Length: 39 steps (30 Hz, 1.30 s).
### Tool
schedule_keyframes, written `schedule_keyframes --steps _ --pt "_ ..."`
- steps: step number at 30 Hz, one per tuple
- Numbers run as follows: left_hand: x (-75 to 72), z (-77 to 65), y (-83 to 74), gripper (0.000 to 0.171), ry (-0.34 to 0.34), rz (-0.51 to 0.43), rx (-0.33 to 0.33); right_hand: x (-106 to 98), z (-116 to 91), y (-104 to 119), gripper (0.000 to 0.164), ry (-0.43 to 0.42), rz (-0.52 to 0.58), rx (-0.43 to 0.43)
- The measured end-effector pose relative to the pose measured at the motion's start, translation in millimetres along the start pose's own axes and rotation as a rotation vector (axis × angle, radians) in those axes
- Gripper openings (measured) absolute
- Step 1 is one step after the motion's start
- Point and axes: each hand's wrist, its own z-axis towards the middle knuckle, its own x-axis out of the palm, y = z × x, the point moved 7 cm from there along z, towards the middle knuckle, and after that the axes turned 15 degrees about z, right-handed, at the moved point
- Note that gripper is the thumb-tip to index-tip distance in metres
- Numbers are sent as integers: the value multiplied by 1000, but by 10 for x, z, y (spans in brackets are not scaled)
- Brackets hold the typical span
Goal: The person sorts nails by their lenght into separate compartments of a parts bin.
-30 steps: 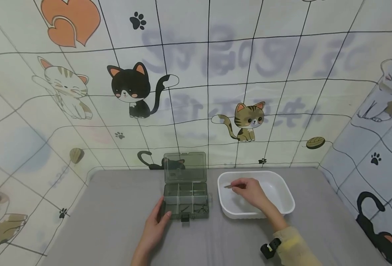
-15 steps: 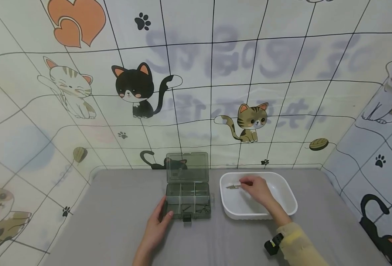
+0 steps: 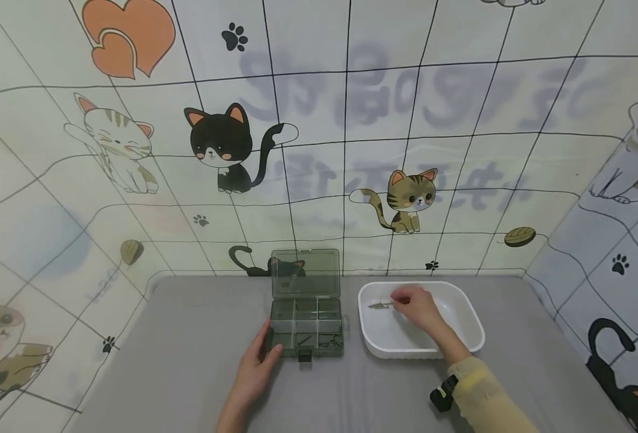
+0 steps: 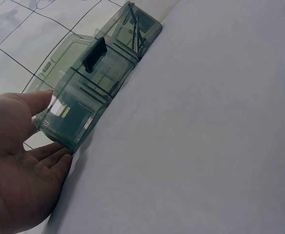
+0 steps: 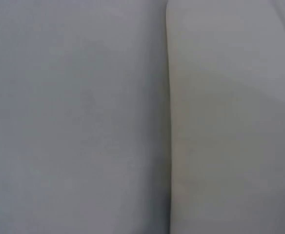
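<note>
A translucent green compartment box (image 3: 306, 328) stands on the table with its lid up. My left hand (image 3: 251, 367) holds it by the near left corner, thumb at the front and fingers along the side. In the left wrist view, this hand (image 4: 20, 151) is at the end of the box (image 4: 84, 92). Dark slender pieces (image 4: 135, 29) lie in its far compartment. To the right is a white tray (image 3: 459, 313). Over it, my right hand (image 3: 418, 310) pinches a slender metallic piece, its kind too small to tell. Similar slender pieces (image 3: 379, 306) lie at the fingertips.
A grey table surface (image 3: 189, 337) spreads around the box and tray. Behind it rises a white wall cover (image 3: 319, 162) printed with cats. A black wrist camera (image 3: 444, 394) sits at the right sleeve. The right wrist view has only pale surfaces.
My right hand has shifted slightly right within the tray, and slender pieces now show left of its fingertips. My left hand stays at the box. The head view has shifted a little.
</note>
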Motion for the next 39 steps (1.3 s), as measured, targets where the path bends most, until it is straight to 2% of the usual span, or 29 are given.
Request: schedule_keyframes --steps 7,17,27,39 --pt "-2 11 -7 61 -14 14 9 14 -10 9 18 20 -16 46" --pt "-1 12 18 62 -16 14 0 95 6 8 14 65 -64 -16" --pt "17 -11 34 61 5 1 -16 117 -16 -15 13 76 -127 -6" --pt "8 14 1 61 2 11 -8 161 -63 111 11 117 -236 -86"
